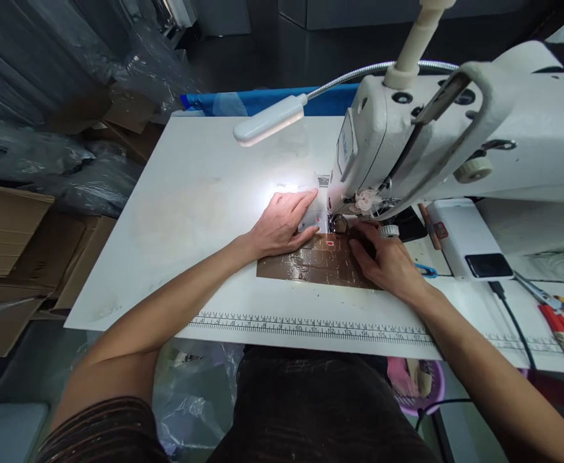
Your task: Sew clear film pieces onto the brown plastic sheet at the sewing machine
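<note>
A white sewing machine (373, 141) stands over the white table (175, 193), its needle area near the middle of the view. Under and in front of its presser foot lies a shiny brown sheet (310, 265) with a small red mark. My left hand (284, 225) lies flat with fingers spread, left of the presser foot, partly on the sheet and on a small clear piece (312, 220). My right hand (382, 257) rests at the sheet's right side, fingers apart, its fingertips close to the foot and partly hidden by the machine.
A lamp (269, 120) on a bendy arm hangs over the table. To the right are a white device (469, 238), a blue tool (426, 271) and red-handled pliers (559, 328). A ruler strip (298, 326) runs along the front edge. Cardboard boxes (6, 231) stand at the left.
</note>
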`<act>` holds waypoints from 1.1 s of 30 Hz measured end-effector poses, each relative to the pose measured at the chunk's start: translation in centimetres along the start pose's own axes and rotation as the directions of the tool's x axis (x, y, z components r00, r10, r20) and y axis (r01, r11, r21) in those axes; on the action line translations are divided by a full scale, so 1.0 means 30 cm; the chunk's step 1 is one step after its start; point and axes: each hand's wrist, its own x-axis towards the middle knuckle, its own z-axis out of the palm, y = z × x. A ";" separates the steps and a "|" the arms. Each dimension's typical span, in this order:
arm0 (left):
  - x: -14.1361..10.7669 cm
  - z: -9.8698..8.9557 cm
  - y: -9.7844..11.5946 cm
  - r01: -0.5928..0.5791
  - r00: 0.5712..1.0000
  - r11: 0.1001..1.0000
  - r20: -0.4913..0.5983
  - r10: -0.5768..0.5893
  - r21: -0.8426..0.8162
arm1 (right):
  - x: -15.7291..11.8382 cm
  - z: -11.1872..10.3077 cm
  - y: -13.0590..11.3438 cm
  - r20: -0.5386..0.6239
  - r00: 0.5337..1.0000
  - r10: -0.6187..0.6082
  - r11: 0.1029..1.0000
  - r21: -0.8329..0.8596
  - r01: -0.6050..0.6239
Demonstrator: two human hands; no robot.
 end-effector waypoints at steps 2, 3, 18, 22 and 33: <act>0.017 0.004 -0.031 0.015 0.996 0.998 -0.084 -0.009 0.068 | -0.001 0.011 0.006 -0.022 0.999 -0.038 0.998 -0.044 0.037; 0.032 0.006 -0.057 0.014 0.994 0.995 -0.106 -0.003 0.098 | -0.002 0.017 0.009 -0.032 0.998 -0.054 0.996 -0.066 0.052; 0.164 -0.046 -0.300 0.340 0.937 0.939 0.061 -0.343 0.049 | -0.011 0.046 0.008 -0.029 0.992 -0.125 0.991 -0.050 0.123; 0.135 -0.049 -0.214 0.163 0.985 0.986 0.048 -0.165 0.032 | -0.012 0.052 -0.003 -0.039 0.990 -0.136 0.990 -0.047 0.134; 0.104 -0.039 -0.130 0.147 0.982 0.987 0.127 -0.138 -0.068 | 0.044 -0.064 0.029 -0.074 0.987 0.144 0.958 0.261 -0.120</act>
